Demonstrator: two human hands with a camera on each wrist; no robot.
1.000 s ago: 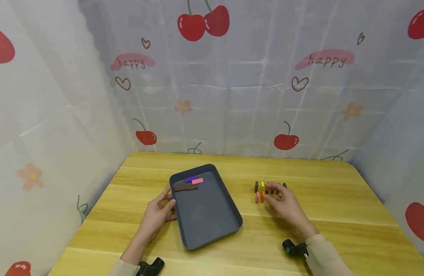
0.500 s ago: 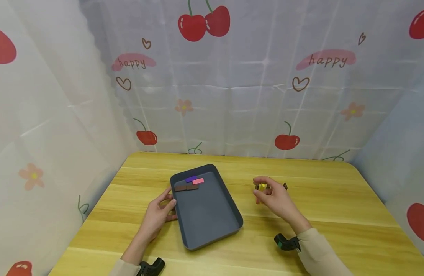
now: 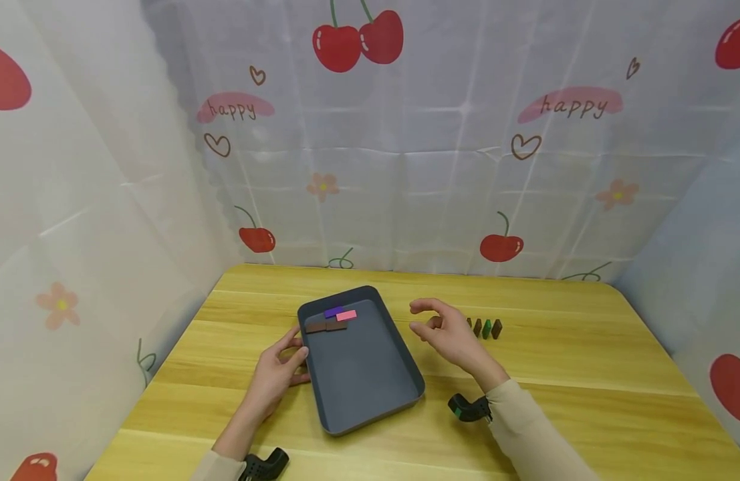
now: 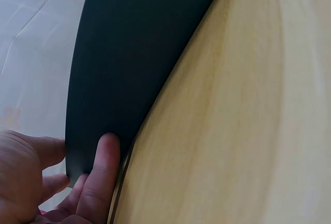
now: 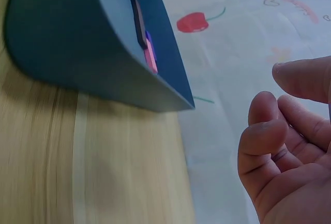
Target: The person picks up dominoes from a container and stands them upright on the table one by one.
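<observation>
A dark grey rectangular tray (image 3: 370,364) lies angled on the table. Inside its far end are two dark brown blocks (image 3: 326,327), a purple block (image 3: 333,312) and a pink block (image 3: 346,315), all flat. My left hand (image 3: 272,374) rests along the tray's left side, fingertips against its outer wall (image 4: 119,79) and thumb at the rim. My right hand (image 3: 450,334) hovers just right of the tray. Its thumb and fingers are apart, and nothing shows between them in the right wrist view. Behind it stand several small upright blocks, among them a green block (image 3: 486,329) and a brown block (image 3: 497,329).
The wooden table (image 3: 562,347) ends at a curtain (image 3: 394,194) printed with cherries, which encloses the back and sides. Black wrist cameras are worn at both sleeves; the right wrist camera (image 3: 468,407) hangs low over the table.
My right hand has moved left from the upright blocks toward the tray, uncovering the row's right end and hiding the pink, orange and yellow blocks' spot. My left hand and the tray have stayed put.
</observation>
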